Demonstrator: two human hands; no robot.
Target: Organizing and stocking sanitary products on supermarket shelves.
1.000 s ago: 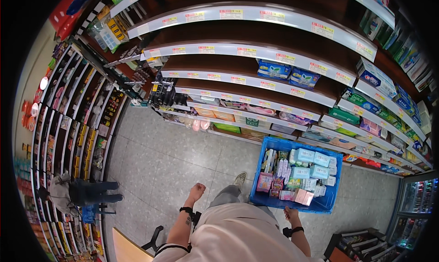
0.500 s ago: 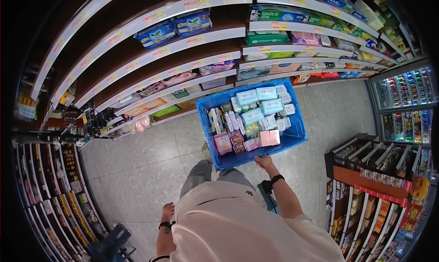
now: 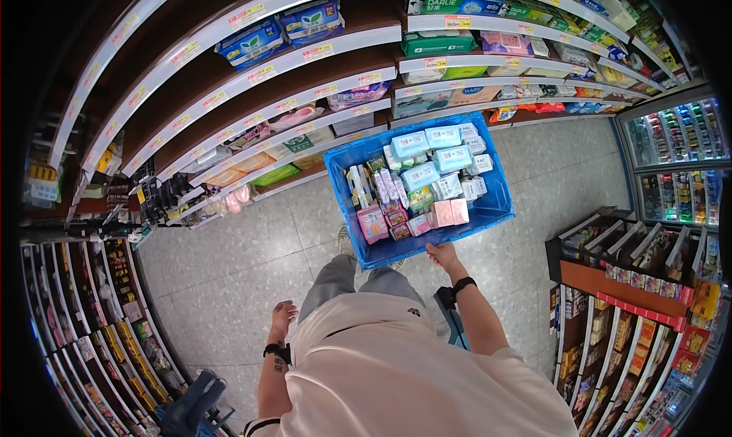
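Note:
A blue plastic crate (image 3: 499,197) sits in front of me, close to the lower shelves. My right hand (image 3: 441,256) has its fingers curled over the crate's near rim. Inside lie pale blue soft packs (image 3: 419,176), small white packs (image 3: 447,186), a pair of light pink boxes (image 3: 451,212) and a pink pack (image 3: 373,224). Slim lilac packs (image 3: 390,187) stand toward the crate's left side. My left hand (image 3: 284,313) hangs beside my left thigh, away from the crate, with loosely bent fingers and nothing visible in it.
Long shelves (image 3: 328,56) with packaged goods run across the front. A glass-door fridge (image 3: 679,140) with drinks stands far right, near a display rack (image 3: 621,277). More shelves (image 3: 84,315) line the left, by a dark blue object (image 3: 191,403). Grey tiled floor (image 3: 229,262) lies between.
My left hand has swung forward from my hip, and its fingers show more. The crate's near rim and my right hand on it sit slightly farther forward in the view.

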